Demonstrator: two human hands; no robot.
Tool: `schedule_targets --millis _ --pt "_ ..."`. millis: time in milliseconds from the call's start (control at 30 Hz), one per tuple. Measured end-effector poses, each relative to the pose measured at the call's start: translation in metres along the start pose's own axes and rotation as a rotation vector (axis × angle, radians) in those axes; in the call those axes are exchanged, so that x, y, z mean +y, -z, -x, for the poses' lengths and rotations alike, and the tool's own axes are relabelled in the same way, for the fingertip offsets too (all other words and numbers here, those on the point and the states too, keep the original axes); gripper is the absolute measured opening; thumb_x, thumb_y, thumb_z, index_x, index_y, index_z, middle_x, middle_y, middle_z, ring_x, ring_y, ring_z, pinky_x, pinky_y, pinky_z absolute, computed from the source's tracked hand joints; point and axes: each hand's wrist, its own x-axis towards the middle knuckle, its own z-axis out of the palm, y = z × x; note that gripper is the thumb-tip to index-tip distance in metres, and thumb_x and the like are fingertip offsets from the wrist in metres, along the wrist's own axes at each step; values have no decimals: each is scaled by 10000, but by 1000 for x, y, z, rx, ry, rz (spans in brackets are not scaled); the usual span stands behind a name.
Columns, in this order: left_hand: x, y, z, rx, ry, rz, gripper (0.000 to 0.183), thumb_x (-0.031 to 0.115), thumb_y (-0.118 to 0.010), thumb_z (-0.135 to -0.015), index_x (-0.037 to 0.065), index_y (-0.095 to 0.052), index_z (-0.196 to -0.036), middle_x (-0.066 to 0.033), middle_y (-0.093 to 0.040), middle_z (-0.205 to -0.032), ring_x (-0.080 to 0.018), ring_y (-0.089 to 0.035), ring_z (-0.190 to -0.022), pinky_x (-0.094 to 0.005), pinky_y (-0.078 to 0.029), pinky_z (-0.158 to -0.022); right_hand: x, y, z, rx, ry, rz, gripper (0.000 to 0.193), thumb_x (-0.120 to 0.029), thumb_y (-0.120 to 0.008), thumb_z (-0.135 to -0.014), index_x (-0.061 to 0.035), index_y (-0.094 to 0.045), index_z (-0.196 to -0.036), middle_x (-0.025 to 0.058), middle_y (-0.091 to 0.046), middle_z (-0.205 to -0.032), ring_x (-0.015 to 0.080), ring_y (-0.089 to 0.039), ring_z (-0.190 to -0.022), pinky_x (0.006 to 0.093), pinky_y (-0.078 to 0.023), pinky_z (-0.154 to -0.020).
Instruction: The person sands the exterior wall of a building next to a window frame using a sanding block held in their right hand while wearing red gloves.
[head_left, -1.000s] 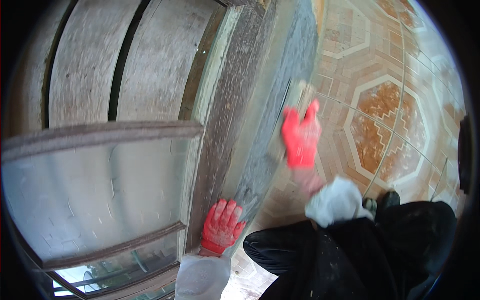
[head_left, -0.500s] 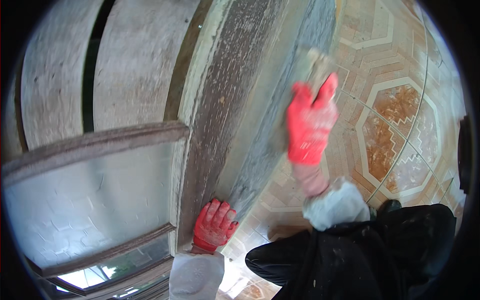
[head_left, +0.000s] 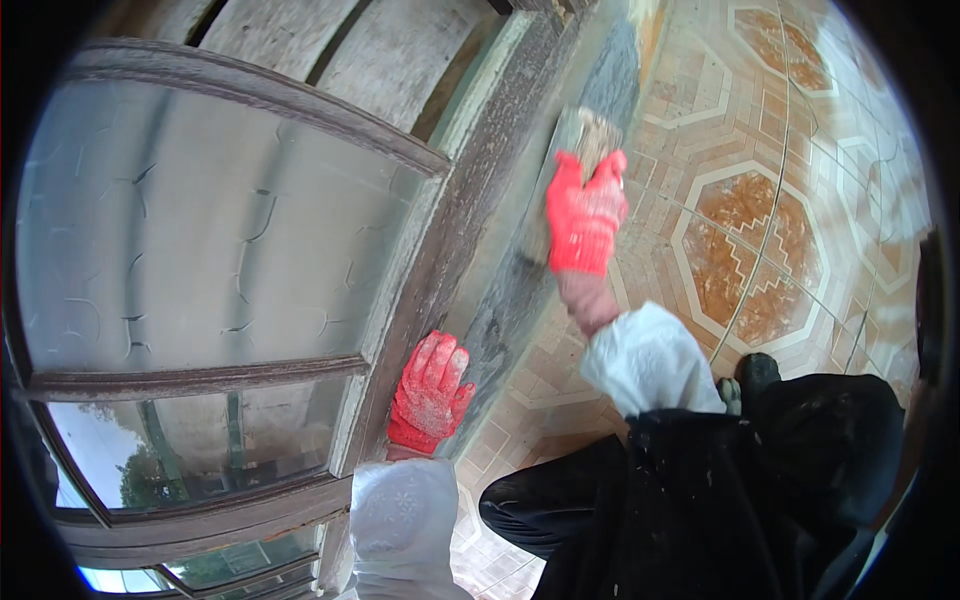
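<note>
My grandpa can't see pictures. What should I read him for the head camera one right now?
A person's red-gloved right hand holds a flat tool at a grey-smeared ledge; the red-gloved left hand lies nearer the person, beside a worn wooden window frame. Left of them is patterned glass, and right, a tiled floor.

Mortar ledge [head_left: 505, 325]: from the right hand [head_left: 587, 213], a bare run opens toward 7 o'clock, ended by the left hand [head_left: 432, 390].
Plastering trowel [head_left: 592, 137]: fills the ledge's width at 11 to 12 o'clock of the right hand; more ledge lies beyond.
Wooden window post [head_left: 480, 195]: bounds passage from 8 to 11 o'clock.
Tiled floor [head_left: 665, 245]: open room at 2 to 4 o'clock.
White sleeve [head_left: 655, 365]: obstacle at 5 o'clock.
Black-trousered knee [head_left: 530, 500]: obstacle near 6 o'clock.
</note>
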Motion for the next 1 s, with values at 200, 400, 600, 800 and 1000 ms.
schedule_targets --millis 200,400,600,800,1000 --pt "-2 0 1 -35 18 -17 535 259 -649 -827 40 -491 -1289 -186 -442 -1388 -409 -401 -1315 -514 -353 -1101 34 56 168 -428 256 -146 924 -230 -872 -568 -22 -351 -1302 224 -592 -1049 450 -614 -939 462 -521 -769" --pt "-3 8 11 -140 69 -66 491 274 -604 -850 27 -493 -1259 -190 -466 -1348 -412 -426 -1287 -537 -362 -1081 43 -19 4 -142 -11 108 695 -430 -631 -841 30 -410 -1313 244 -651 -903 431 -649 -869 465 -511 -773" --pt "3 5 -3 -161 44 -83 474 280 -601 -854 36 -509 -1250 -174 -479 -1344 -396 -424 -1289 -529 -368 -1076 65 -11 4 -63 -231 -16 675 -356 -562 -905 -23 -333 -1446 237 -672 -1051 398 -661 -956 442 -502 -834" --pt "2 1 -2 -156 48 -94 503 279 -614 -856 56 -502 -1293 -160 -461 -1386 -369 -407 -1316 -504 -353 -1098 93 52 183 -406 40 97 890 -165 -717 -706 -17 -256 -1452 239 -616 -1054 424 -637 -950 437 -523 -754" --pt "2 6 -3 -148 57 -122 515 275 -612 -858 47 -487 -1303 -167 -461 -1394 -377 -415 -1308 -509 -354 -1098 65 -3 -2 -208 -32 -8 721 -328 -689 -797 17 -317 -1308 293 -632 -911 483 -625 -891 512 -489 -784"
